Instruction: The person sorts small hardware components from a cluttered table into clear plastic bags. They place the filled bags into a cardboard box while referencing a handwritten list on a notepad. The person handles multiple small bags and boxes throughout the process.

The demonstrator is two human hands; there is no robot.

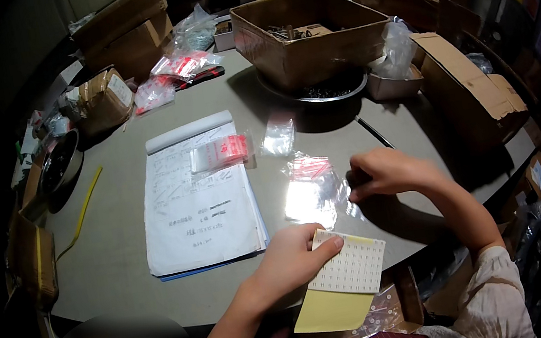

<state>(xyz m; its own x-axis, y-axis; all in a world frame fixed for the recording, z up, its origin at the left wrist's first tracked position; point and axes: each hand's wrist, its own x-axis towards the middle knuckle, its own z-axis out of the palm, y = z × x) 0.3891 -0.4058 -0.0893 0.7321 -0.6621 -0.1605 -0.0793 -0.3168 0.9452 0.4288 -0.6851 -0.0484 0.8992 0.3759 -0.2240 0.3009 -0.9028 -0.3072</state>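
Note:
My left hand [289,261] grips a sheet of small white labels [351,265] by its upper left corner, thumb on top. A yellow backing sheet [333,309] hangs below the labels. My right hand [390,171] is closed, thumb and fingertips pinched together beside the right edge of a stack of clear zip bags [306,195] with red-striped tops. Whether anything sits in that pinch is too small to tell. Another bundle of red-printed zip bags [222,151] lies on a pad of handwritten paper [200,211]. One more clear bag [278,133] lies beside it.
A large cardboard box [317,57] rests over a metal bowl [329,92] of dark small parts at the back. A black pen [375,131] lies right of the bags. A yellow strap [83,209] lies left. Below the table edge sits an open box of bags [392,305].

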